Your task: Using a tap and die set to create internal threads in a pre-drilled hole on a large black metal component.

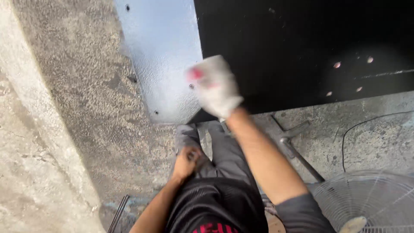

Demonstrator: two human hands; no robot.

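Observation:
My right hand (215, 86) wears a white glove and is raised against the edge of a metal panel, where a bare silvery strip (161, 56) meets the black painted face (302, 47). The hand is blurred and closed on something small with a red spot; I cannot make out what it is. My left hand (187, 162) is bare and rests on my grey trouser knee, fingers curled, holding nothing that I can see.
A rough concrete wall (64, 108) runs along the left. The black panel has several small holes (351, 73). A metal frame piece (297, 151) lies on the concrete floor. A wire fan guard (371, 198) and a thin cable (349, 138) sit at lower right.

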